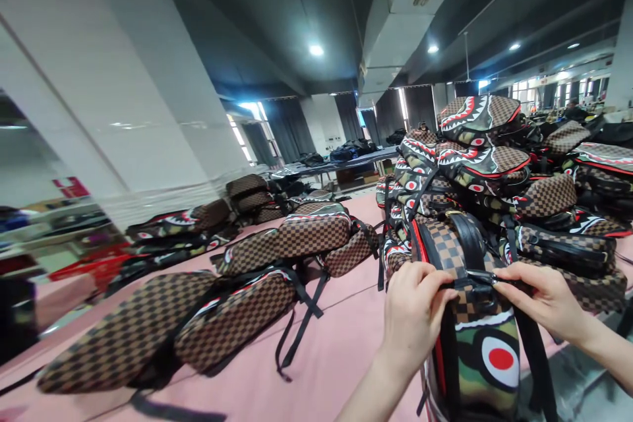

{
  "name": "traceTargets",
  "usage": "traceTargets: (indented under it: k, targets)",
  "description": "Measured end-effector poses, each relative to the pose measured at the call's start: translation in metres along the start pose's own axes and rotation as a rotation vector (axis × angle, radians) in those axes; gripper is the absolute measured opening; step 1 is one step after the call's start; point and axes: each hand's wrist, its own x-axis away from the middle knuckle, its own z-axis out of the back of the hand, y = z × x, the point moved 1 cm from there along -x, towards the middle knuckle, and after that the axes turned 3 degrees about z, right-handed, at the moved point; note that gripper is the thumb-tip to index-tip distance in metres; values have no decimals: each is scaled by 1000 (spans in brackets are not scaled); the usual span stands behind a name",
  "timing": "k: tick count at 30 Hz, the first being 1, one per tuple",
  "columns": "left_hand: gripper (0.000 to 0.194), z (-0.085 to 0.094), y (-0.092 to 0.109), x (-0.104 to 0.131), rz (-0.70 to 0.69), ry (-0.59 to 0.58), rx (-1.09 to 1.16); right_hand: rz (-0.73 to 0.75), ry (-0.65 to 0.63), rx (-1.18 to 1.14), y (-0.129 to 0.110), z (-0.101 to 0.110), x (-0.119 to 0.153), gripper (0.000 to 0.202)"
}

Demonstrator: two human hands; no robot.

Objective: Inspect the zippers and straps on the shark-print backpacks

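A backpack (pixel 487 362) with brown-and-black checks, a camouflage patch, a red-and-white eye and red edging stands right in front of me. My left hand (pixel 415 306) is closed in a pinch at its left side, thumb and forefinger pressed on the black trim of the backpack. My right hand (pixel 544 293) is closed too, its fingertips pinching the end of a thin, shiny dark strip (pixel 477 273) that lies across the checked panel between my hands. Whether this strip is a zipper pull or part of the trim, I cannot tell. A black strap (pixel 537 356) hangs below my right hand.
Behind the backpack rises a pile of similar shark-mouth backpacks (pixel 479 165). More checked backpacks (pixel 133 330) lie to the left on the pink table (pixel 341 343), straps trailing. A white pillar (pixel 113 79) stands at left. Farther tables (pixel 341 165) carry dark bags.
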Motion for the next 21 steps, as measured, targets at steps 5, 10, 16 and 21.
traceTargets:
  k: [5,10,16,21]
  targets:
    - [13,-2,7,-13,-45,-53,-82,37,-174,59,-3,15,-12,20]
    - [15,-12,8,-11,60,32,134,90,-333,139,-12,27,-28,23]
    - [16,-18,16,-13,111,72,183,197,-421,182,-22,31,-38,24]
    - [17,-16,-6,-3,226,116,463,229,-366,119,-12,29,-39,21]
